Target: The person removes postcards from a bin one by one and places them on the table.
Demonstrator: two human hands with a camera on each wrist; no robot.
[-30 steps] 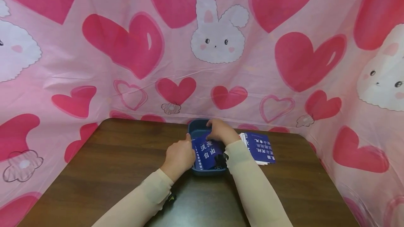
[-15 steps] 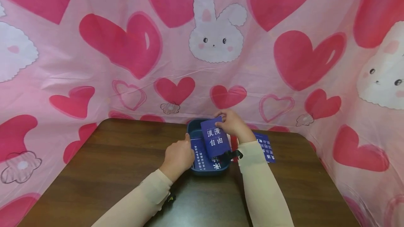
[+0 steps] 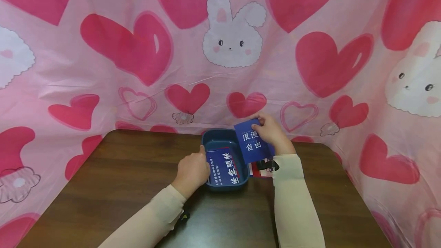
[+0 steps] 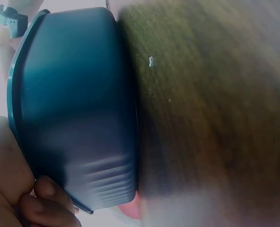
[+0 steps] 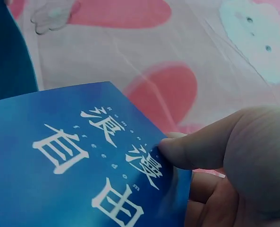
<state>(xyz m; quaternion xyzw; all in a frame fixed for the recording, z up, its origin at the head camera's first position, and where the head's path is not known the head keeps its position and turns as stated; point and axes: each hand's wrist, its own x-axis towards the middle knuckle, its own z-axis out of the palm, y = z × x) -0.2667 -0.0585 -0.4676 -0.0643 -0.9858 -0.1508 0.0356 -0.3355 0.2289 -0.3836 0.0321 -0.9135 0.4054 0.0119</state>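
A dark blue-green plastic basin (image 3: 220,137) stands on the table, its ribbed outer side (image 4: 78,85) filling much of the left wrist view. My left hand (image 3: 193,169) grips its left rim, with fingers (image 4: 47,203) curled there. Inside the basin lie blue cards (image 3: 220,169) printed with white characters; a red edge shows under them. My right hand (image 3: 273,133) pinches a blue card (image 3: 251,152) with white characters, thumb on its face, above the basin's right rim. That card (image 5: 50,137) appears close up in the right wrist view.
More cards (image 3: 263,173), with red and white showing, lie on the table right of the basin, mostly hidden by the right hand and the held card. A brown wooden table (image 3: 138,186) carries everything. Behind hangs a pink cloth (image 3: 151,64) with hearts and rabbits.
My right hand has lifted the blue card out of the basin and carried it right, toward the cards on the table. My left hand has stayed on the rim.
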